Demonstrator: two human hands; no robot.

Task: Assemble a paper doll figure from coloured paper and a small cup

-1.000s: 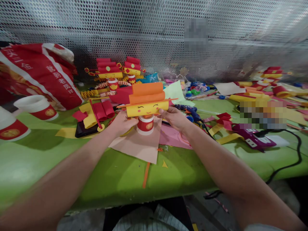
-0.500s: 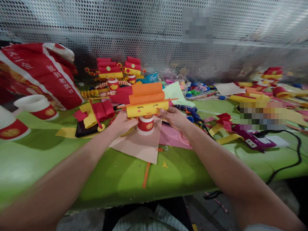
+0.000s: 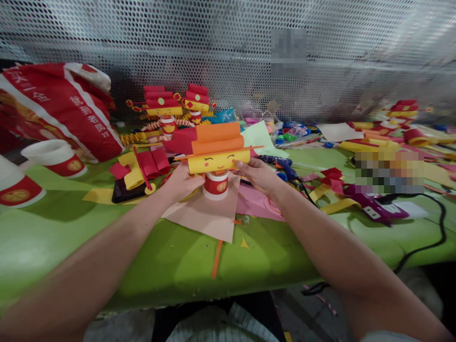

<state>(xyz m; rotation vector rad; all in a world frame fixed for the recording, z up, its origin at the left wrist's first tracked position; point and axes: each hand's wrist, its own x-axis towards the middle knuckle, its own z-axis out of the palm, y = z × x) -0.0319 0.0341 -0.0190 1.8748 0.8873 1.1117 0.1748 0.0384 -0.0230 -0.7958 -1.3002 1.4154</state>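
A yellow paper roll [image 3: 220, 163] with a smiling face sits on a red and white paper cup [image 3: 215, 186], with orange paper rolls [image 3: 218, 137] stacked above it. My left hand [image 3: 181, 182] grips the left end of the yellow roll. At the right end, my right hand [image 3: 257, 174] pinches it between thumb and fingers. The cup stands upright on a light pink sheet [image 3: 208, 218], which lies on the green table [image 3: 160, 266]. An orange strip [image 3: 216, 259] lies in front of the sheet.
White cups [image 3: 53, 156] and a red bag [image 3: 64, 104] are at the left. Finished red and yellow figures [image 3: 163, 102] stand behind. To the right lie a blue glue gun [image 3: 280, 164], paper scraps and a purple device [image 3: 375, 204] with a black cable.
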